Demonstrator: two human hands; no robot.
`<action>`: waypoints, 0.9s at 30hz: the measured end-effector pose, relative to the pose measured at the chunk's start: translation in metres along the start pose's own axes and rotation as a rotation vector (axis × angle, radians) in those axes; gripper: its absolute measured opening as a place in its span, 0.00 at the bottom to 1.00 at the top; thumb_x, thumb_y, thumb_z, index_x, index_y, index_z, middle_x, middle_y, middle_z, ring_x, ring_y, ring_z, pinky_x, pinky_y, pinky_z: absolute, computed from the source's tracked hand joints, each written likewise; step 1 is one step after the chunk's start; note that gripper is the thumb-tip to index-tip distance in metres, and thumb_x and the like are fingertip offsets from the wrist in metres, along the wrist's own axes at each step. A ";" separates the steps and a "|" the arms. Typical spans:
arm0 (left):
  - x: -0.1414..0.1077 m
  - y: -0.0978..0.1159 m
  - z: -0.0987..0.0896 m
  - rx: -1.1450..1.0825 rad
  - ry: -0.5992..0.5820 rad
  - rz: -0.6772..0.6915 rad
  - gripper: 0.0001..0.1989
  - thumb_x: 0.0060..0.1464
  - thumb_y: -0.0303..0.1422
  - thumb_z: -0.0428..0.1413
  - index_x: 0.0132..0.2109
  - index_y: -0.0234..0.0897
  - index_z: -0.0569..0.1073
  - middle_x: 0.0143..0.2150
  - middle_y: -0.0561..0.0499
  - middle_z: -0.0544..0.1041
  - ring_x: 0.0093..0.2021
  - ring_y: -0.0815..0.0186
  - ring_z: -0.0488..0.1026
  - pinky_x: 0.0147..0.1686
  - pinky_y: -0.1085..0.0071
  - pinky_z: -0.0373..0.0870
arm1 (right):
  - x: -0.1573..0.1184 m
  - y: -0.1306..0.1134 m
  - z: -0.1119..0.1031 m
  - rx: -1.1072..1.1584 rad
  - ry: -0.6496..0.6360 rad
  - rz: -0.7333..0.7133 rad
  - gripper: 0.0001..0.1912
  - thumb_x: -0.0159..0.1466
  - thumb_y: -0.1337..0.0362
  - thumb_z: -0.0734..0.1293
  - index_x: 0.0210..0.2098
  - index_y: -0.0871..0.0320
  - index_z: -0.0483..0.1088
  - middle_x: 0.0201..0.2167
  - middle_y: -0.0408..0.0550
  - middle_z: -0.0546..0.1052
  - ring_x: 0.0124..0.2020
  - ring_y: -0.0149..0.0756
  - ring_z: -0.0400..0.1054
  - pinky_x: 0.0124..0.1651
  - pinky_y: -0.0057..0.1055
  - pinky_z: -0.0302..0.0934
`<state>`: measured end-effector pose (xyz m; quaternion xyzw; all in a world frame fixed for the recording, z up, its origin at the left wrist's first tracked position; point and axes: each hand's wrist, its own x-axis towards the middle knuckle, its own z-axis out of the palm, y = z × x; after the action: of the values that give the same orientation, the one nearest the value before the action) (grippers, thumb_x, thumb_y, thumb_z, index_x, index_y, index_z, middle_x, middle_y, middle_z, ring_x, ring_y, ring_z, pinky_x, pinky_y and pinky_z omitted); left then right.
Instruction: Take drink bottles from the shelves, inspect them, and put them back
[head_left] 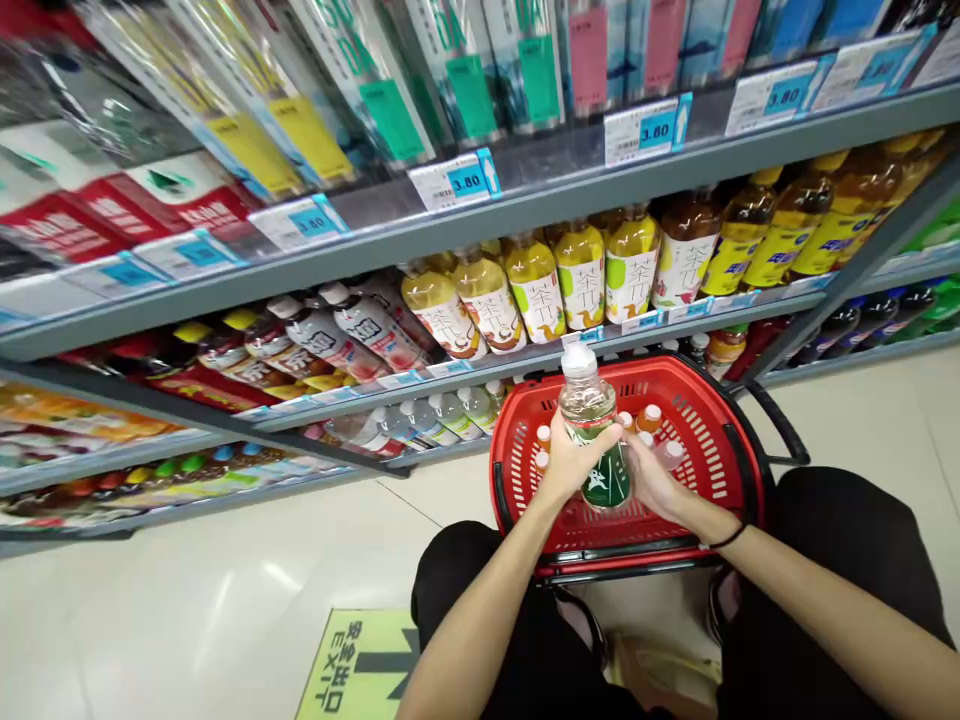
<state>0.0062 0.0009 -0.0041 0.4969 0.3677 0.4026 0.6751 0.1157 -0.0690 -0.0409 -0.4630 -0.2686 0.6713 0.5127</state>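
Note:
A clear drink bottle with a green label and a white cap is held over the red shopping basket. My left hand is wrapped round its left side, the thumb across the front. On the other side my right hand also grips the bottle, fingers against the label. The bottle stands nearly upright, tilted slightly. Inside the basket are several bottles with white or pale caps, such as an orange drink bottle; the held bottle and my hands hide part of them.
Beyond the basket runs a drinks shelf with several rows of bottles and price tags. A black basket handle sticks out to the right. My knees in black trousers flank the basket. A yellow-green exit sign lies on the pale tiled floor.

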 end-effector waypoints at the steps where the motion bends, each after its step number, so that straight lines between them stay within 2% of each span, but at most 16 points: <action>1: 0.000 0.000 0.002 0.030 0.000 0.028 0.31 0.37 0.45 0.76 0.44 0.38 0.73 0.44 0.45 0.83 0.41 0.60 0.81 0.48 0.62 0.78 | 0.001 0.000 0.000 0.034 0.017 -0.023 0.35 0.70 0.39 0.54 0.64 0.53 0.69 0.57 0.51 0.80 0.60 0.46 0.72 0.67 0.46 0.62; 6: 0.001 -0.005 0.010 0.150 0.005 0.102 0.35 0.43 0.44 0.74 0.55 0.40 0.70 0.52 0.40 0.81 0.51 0.55 0.80 0.57 0.55 0.76 | 0.005 0.006 -0.010 0.118 0.093 -0.068 0.35 0.70 0.39 0.56 0.65 0.53 0.68 0.58 0.49 0.79 0.64 0.46 0.68 0.68 0.47 0.63; 9: 0.002 -0.009 0.012 0.171 0.042 0.118 0.32 0.44 0.44 0.74 0.52 0.40 0.71 0.49 0.41 0.81 0.52 0.53 0.80 0.58 0.53 0.75 | 0.006 0.008 -0.016 0.172 0.030 -0.049 0.38 0.71 0.37 0.52 0.65 0.56 0.67 0.58 0.52 0.79 0.63 0.48 0.70 0.63 0.48 0.68; 12: 0.005 -0.011 0.012 0.155 0.089 0.127 0.28 0.44 0.44 0.74 0.47 0.39 0.72 0.44 0.44 0.82 0.50 0.55 0.81 0.57 0.55 0.76 | 0.006 0.009 -0.020 0.172 -0.071 -0.017 0.42 0.70 0.34 0.52 0.67 0.58 0.65 0.55 0.54 0.79 0.55 0.50 0.75 0.53 0.47 0.75; 14: 0.008 -0.011 0.009 0.139 0.111 0.123 0.27 0.44 0.44 0.74 0.46 0.38 0.73 0.44 0.44 0.82 0.47 0.57 0.82 0.53 0.57 0.78 | 0.006 0.010 -0.022 0.088 -0.121 -0.031 0.40 0.68 0.34 0.60 0.67 0.56 0.64 0.53 0.54 0.80 0.45 0.47 0.77 0.45 0.43 0.77; 16: 0.010 -0.010 0.005 0.103 0.075 0.100 0.25 0.44 0.44 0.74 0.44 0.36 0.75 0.43 0.43 0.83 0.43 0.58 0.82 0.48 0.59 0.80 | 0.005 0.013 -0.025 -0.041 -0.157 -0.086 0.38 0.63 0.40 0.72 0.64 0.55 0.68 0.49 0.51 0.81 0.40 0.43 0.77 0.43 0.40 0.77; 18: 0.011 -0.010 0.001 0.001 -0.025 0.040 0.23 0.45 0.45 0.73 0.40 0.33 0.78 0.40 0.42 0.83 0.39 0.57 0.83 0.44 0.61 0.81 | 0.003 0.015 -0.027 -0.134 -0.181 -0.106 0.33 0.57 0.45 0.79 0.55 0.56 0.73 0.46 0.50 0.81 0.42 0.43 0.76 0.50 0.41 0.75; 19: 0.011 -0.010 -0.001 -0.072 -0.083 0.000 0.22 0.47 0.46 0.71 0.39 0.32 0.78 0.39 0.42 0.83 0.38 0.56 0.83 0.42 0.61 0.81 | 0.001 0.016 -0.029 -0.137 -0.188 -0.089 0.32 0.56 0.45 0.79 0.51 0.57 0.75 0.44 0.50 0.81 0.44 0.44 0.76 0.53 0.42 0.74; 21: 0.009 -0.009 -0.003 -0.204 -0.169 -0.085 0.22 0.51 0.49 0.67 0.38 0.32 0.80 0.37 0.41 0.83 0.38 0.55 0.83 0.40 0.62 0.82 | -0.004 0.016 -0.030 -0.033 -0.257 0.002 0.33 0.57 0.39 0.77 0.49 0.57 0.74 0.44 0.51 0.81 0.46 0.46 0.77 0.53 0.45 0.74; 23: 0.008 -0.005 -0.004 -0.271 -0.193 -0.143 0.24 0.53 0.52 0.64 0.38 0.31 0.80 0.38 0.41 0.83 0.39 0.54 0.83 0.39 0.63 0.82 | -0.010 0.014 -0.029 0.142 -0.402 0.102 0.36 0.57 0.36 0.75 0.53 0.56 0.72 0.45 0.54 0.81 0.45 0.48 0.78 0.48 0.47 0.76; 25: 0.007 0.001 -0.004 -0.286 -0.198 -0.161 0.26 0.52 0.53 0.64 0.40 0.31 0.80 0.39 0.40 0.84 0.41 0.53 0.83 0.40 0.63 0.82 | -0.014 0.010 -0.026 0.255 -0.511 0.163 0.36 0.57 0.40 0.78 0.54 0.57 0.69 0.44 0.54 0.82 0.43 0.48 0.79 0.44 0.47 0.77; 27: 0.009 0.006 -0.006 -0.287 -0.177 -0.127 0.27 0.50 0.53 0.65 0.42 0.32 0.80 0.42 0.40 0.84 0.44 0.52 0.83 0.42 0.63 0.81 | -0.015 0.005 -0.023 0.235 -0.467 0.195 0.33 0.54 0.50 0.83 0.51 0.58 0.70 0.41 0.52 0.82 0.39 0.44 0.79 0.40 0.42 0.77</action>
<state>0.0040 0.0126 -0.0008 0.4047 0.2762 0.3621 0.7930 0.1349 -0.0873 -0.0494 -0.2567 -0.2540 0.8325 0.4201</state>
